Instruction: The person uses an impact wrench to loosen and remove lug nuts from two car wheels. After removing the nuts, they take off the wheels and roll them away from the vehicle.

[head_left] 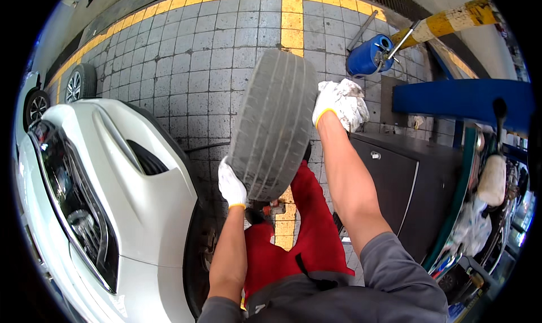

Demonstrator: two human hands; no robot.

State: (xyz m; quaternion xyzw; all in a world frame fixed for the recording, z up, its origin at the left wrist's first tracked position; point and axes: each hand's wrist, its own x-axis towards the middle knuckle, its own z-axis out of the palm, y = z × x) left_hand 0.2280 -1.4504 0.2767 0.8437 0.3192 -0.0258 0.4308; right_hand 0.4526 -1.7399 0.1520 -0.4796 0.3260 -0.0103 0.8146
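Observation:
A large, dusty grey-black car tyre [274, 122] stands tilted in front of my legs, its grooved tread facing up toward me. My left hand [231, 183], in a white knit glove with a yellow cuff, grips the tyre's lower left edge; the fingertips are hidden by the tyre. At the upper right edge is my right hand [327, 101], gloved the same way. Its fingers are closed around what looks like a crumpled, grey-smudged white rag [351, 104]. Whether the tyre bears on the floor cannot be made out.
A white car [135, 204] fills the left side, with a wheel [82, 83] beyond it. On my right are a dark cabinet [389, 176], a blue beam [463, 100] and a cluttered tool shelf [480, 210]. A blue canister [367, 56] stands by a yellow-and-white post [446, 22].

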